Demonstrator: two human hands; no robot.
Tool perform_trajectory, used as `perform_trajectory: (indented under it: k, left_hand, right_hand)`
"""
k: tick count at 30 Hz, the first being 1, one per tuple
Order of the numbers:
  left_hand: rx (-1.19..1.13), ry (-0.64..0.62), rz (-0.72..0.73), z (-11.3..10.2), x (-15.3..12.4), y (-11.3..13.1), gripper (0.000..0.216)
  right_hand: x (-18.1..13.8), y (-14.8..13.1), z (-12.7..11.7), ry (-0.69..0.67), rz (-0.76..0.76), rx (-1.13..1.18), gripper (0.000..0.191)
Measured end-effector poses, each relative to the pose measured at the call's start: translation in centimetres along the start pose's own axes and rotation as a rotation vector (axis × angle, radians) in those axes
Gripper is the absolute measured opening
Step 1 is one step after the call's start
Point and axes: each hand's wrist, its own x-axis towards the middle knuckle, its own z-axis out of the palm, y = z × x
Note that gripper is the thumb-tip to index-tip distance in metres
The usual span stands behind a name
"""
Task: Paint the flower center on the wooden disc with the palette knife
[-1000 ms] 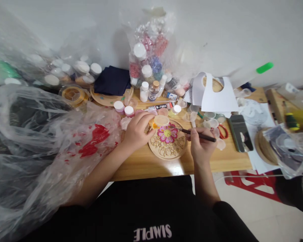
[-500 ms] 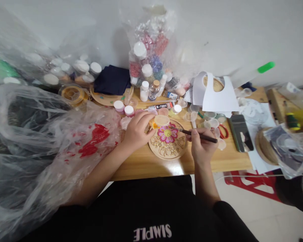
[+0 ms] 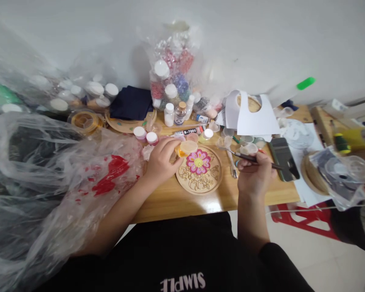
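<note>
Dark-handled brush (image 3: 243, 155) is pinched in the grip of the right hand (image 3: 255, 176), tip clear of the wooden disc (image 3: 200, 182) on the surface (image 3: 170, 199), while the left hand (image 3: 162, 159) clasps the yellow paint pot (image 3: 185, 149) at its rim; this is judged a reload pause in the painting, and the next stroke calls for steady tip placement on the flower (image 3: 198, 161).

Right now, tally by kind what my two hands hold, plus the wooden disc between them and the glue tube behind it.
Paintbrush, in the right hand: 1
Yellow paint pot, in the left hand: 1
Carved wooden disc with pink flower: 1
B-7000 glue tube: 1
Total: 4
</note>
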Motion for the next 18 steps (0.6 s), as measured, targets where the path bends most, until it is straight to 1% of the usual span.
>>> perform_trajectory:
  k: [2,5,9,11,15,18]
  left_hand:
    - [0.001,0.003,-0.006,0.0,0.0,0.0,0.035]
    - [0.009,0.005,-0.009,0.1,0.1,0.1,0.035]
    - [0.024,0.009,-0.005,0.1,0.1,0.2,0.035]
    - [0.030,0.009,-0.005,0.0,0.2,0.3,0.033]
    - [0.040,0.010,-0.004,-0.1,0.2,0.3,0.031]
    - [0.035,0.025,0.009,-0.1,0.2,0.3,0.030]
  right_hand:
    - [0.3,-0.2,0.0,-0.006,0.087,0.052,0.024]
    - [-0.1,-0.5,0.2,-0.099,0.104,0.051,0.025]
    - [-1.7,-0.9,1.0,-0.211,0.030,0.019,0.024]
    - [-2.4,-1.0,1.2,-0.269,-0.018,-0.007,0.020]
    - [-3.3,-0.9,1.1,-0.424,-0.108,-0.114,0.011]
    - [-3.6,-0.8,0.8,-0.492,-0.169,-0.199,0.010]
